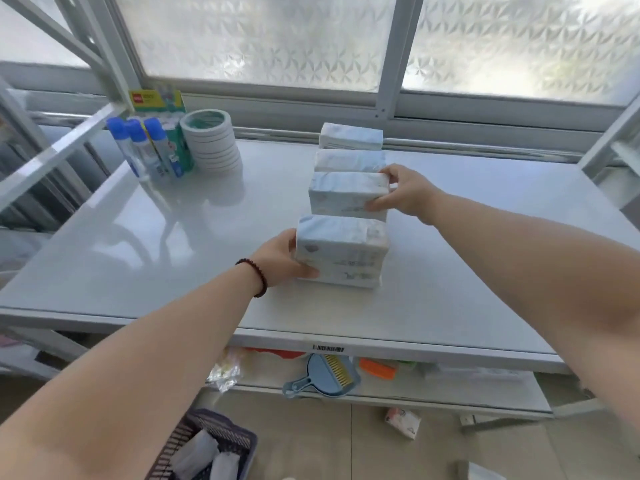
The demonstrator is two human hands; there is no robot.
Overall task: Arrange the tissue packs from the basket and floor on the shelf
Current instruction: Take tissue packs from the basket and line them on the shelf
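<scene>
Four packs lined up on the shelf [173, 237]; more wait below.
Left hand [280, 259] grips the near pack [341, 252]; right hand [403, 194] pinches the next pack [346, 194] (two sit farther); basket [221, 441] holds some; floor pack [403, 422] remains.

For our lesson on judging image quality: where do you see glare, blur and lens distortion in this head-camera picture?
Head view: daylight through the frosted window leaves pale glare on the glossy shelf top; print on the near tissue pack and the glue bottles is softly blurred; the wide lens bows the shelf's front edge and stretches both forearms.
</scene>
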